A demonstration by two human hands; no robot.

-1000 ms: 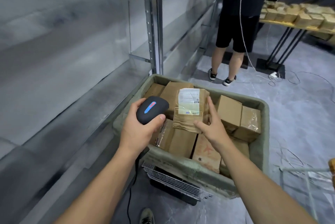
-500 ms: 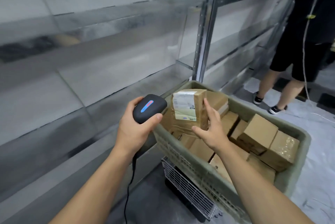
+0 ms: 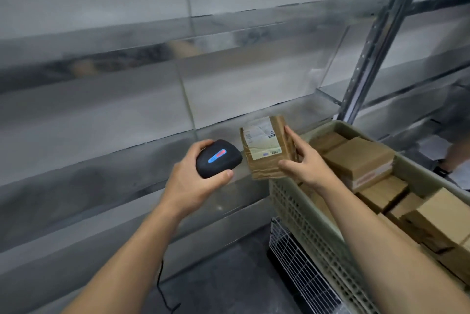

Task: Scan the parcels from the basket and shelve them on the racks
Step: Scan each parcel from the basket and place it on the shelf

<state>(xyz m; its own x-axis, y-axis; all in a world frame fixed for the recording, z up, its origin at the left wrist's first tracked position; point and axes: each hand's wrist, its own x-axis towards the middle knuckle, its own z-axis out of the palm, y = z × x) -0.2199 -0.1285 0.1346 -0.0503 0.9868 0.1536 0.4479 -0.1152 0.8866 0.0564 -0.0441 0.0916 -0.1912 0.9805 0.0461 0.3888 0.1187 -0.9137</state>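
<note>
- Both hands busy: left hand (image 3: 193,187) wrapped round black scanner (image 3: 218,161), blue/red light strip lit on top; right hand (image 3: 304,163) pinching brown parcel (image 3: 267,147) by its right edge, thumb on front, fingers behind.
- Change vs a sec ago: parcel was sitting over the other boxes inside the basket; now lifted out, past basket's left rim, label facing up toward scanner, just beside it.
- View has swung left w/ it — rack shelf (image 3: 127,161) now fills the frame, basket pushed to right edge.
- Means: pick done, prob scan done or happening now (can't tell if it read); shelving looks next.
- Basket (image 3: 292,212) still loaded w/ cardboard boxes (image 3: 358,158), so plenty left.
- Shelf ledge behind parcel looks bare, ok drop spot.
</note>
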